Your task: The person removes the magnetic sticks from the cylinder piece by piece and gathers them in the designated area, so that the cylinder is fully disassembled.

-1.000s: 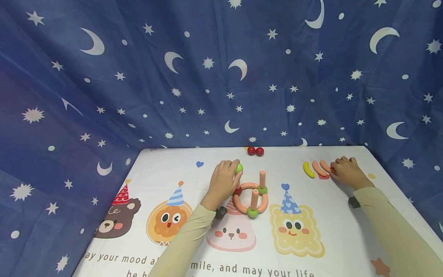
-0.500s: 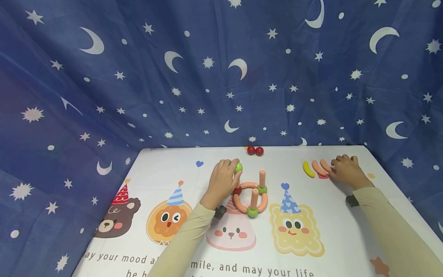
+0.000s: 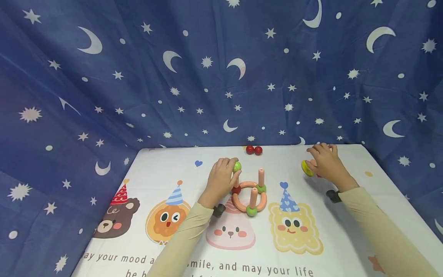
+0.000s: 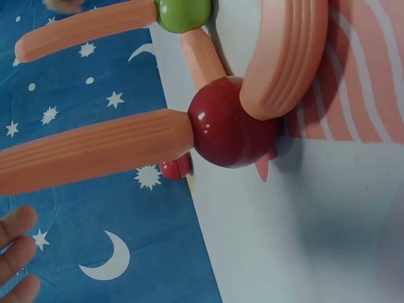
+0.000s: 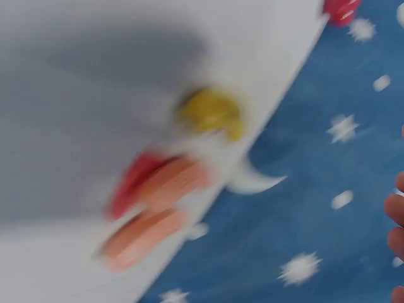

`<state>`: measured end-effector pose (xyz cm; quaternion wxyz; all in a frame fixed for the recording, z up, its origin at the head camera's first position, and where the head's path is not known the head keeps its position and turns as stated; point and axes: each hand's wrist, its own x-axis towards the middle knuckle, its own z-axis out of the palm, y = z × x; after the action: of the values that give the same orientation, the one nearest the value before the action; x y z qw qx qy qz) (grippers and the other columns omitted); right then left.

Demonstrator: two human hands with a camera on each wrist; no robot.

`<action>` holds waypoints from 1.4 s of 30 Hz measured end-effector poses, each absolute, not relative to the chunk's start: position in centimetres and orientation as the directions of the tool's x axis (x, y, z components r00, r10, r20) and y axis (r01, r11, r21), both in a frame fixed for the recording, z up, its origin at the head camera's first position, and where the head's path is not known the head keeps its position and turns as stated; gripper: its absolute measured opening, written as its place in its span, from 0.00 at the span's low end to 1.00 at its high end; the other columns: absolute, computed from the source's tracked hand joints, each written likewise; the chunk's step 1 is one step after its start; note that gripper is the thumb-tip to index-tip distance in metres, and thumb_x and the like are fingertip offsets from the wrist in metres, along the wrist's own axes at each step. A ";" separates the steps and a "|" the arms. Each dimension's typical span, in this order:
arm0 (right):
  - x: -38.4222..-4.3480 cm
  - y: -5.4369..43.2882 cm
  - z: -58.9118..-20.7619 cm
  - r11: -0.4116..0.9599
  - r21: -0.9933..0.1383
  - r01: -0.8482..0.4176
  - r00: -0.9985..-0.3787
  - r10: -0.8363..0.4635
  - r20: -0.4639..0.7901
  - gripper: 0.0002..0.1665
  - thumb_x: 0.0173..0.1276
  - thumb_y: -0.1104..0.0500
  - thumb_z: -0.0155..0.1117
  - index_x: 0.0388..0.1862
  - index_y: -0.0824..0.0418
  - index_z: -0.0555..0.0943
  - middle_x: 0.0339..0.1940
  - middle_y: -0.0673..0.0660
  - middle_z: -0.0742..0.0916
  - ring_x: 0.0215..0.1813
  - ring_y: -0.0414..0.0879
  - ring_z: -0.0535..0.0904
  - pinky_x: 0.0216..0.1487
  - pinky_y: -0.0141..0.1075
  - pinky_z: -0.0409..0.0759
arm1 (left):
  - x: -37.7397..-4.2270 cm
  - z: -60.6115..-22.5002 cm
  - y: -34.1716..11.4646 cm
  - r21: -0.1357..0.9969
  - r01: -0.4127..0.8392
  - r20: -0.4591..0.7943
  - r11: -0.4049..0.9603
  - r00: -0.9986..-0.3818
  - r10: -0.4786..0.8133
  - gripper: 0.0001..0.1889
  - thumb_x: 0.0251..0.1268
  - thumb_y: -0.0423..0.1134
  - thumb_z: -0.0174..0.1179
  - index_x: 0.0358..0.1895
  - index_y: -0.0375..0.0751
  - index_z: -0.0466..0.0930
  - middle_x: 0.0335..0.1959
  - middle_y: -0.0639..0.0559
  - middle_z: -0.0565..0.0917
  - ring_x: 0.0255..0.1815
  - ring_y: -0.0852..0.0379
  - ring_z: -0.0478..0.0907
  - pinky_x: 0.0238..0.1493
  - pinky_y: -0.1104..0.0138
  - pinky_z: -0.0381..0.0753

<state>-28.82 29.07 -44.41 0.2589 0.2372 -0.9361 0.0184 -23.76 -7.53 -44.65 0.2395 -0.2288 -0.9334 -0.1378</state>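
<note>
In the head view my left hand (image 3: 220,177) grips a light green ball (image 3: 237,166) atop an upright peach stick (image 4: 95,151). The stick's lower end joins a red ball (image 4: 230,123), part of a ring of curved peach pieces (image 3: 263,202). Two more sticks (image 3: 253,197) stand on green balls (image 3: 251,211) of that ring. Over at the right, my right hand (image 3: 327,163) hovers above a yellow curved piece (image 3: 306,168) and two peach curved pieces (image 5: 145,238), its fingers loosely bent. Nothing shows between those fingers; the right wrist view is blurred.
Two red balls (image 3: 254,150) lie at the table's back edge. Behind the white printed tablecloth (image 3: 166,159) hangs a blue curtain (image 3: 194,96) with moons and stars. A dark wrist camera (image 3: 333,196) sits below the right hand.
My right hand has moved left, from beside the peach curved pieces to over them and close to the yellow one. The left hand has kept its hold on the green ball.
</note>
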 end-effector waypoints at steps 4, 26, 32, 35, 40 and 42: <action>-28.3 26.0 -43.1 0.823 0.116 -0.556 -0.645 -0.515 0.564 0.24 0.48 0.57 0.72 0.43 0.68 0.79 0.38 0.64 0.81 0.45 0.59 0.72 0.47 0.59 0.62 | -23.7 -44.5 -7.7 0.148 0.495 0.521 0.856 -0.775 0.358 0.19 0.67 0.49 0.52 0.56 0.42 0.72 0.43 0.48 0.79 0.48 0.52 0.74 0.53 0.60 0.74; -26.9 12.6 -39.8 0.479 0.302 -0.824 -0.285 -0.811 0.510 0.24 0.50 0.50 0.74 0.45 0.58 0.80 0.39 0.54 0.81 0.45 0.49 0.74 0.50 0.50 0.68 | -23.6 -44.6 -8.1 0.144 0.530 0.545 0.836 -0.748 0.380 0.22 0.59 0.44 0.59 0.56 0.41 0.71 0.41 0.49 0.78 0.46 0.52 0.74 0.50 0.61 0.75; -27.2 11.5 -39.9 0.437 0.316 -0.842 -0.241 -0.829 0.505 0.24 0.51 0.49 0.73 0.44 0.58 0.79 0.37 0.53 0.79 0.44 0.48 0.72 0.49 0.48 0.66 | -23.6 -44.6 -8.1 0.130 0.530 0.552 0.838 -0.741 0.383 0.23 0.58 0.43 0.59 0.56 0.39 0.71 0.41 0.48 0.78 0.45 0.52 0.74 0.49 0.61 0.74; -27.3 11.3 -40.1 0.431 0.303 -0.850 -0.241 -0.829 0.504 0.24 0.51 0.50 0.73 0.44 0.58 0.79 0.38 0.53 0.80 0.45 0.48 0.73 0.49 0.48 0.67 | -23.5 -44.7 -8.1 0.127 0.522 0.552 0.844 -0.744 0.377 0.23 0.58 0.43 0.58 0.56 0.39 0.71 0.41 0.48 0.78 0.45 0.52 0.74 0.49 0.61 0.74; -27.3 11.2 -40.3 0.433 0.280 -0.857 -0.248 -0.822 0.513 0.23 0.51 0.51 0.74 0.44 0.57 0.79 0.38 0.52 0.80 0.46 0.48 0.74 0.50 0.48 0.67 | -23.3 -44.8 -8.2 0.131 0.497 0.554 0.858 -0.754 0.352 0.19 0.58 0.44 0.59 0.51 0.39 0.73 0.40 0.49 0.78 0.46 0.52 0.74 0.50 0.60 0.74; -27.3 11.1 -40.3 0.431 0.272 -0.860 -0.247 -0.819 0.517 0.23 0.50 0.51 0.74 0.44 0.57 0.79 0.38 0.52 0.80 0.46 0.48 0.74 0.50 0.48 0.67 | -23.3 -44.8 -8.3 0.131 0.490 0.556 0.862 -0.756 0.345 0.17 0.58 0.45 0.59 0.47 0.39 0.73 0.40 0.49 0.78 0.46 0.52 0.74 0.50 0.61 0.73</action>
<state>-27.34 11.09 -40.29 0.3053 0.5322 -0.7890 0.0333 -23.28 -8.27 -44.82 0.2671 -0.2250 -0.9272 -0.1355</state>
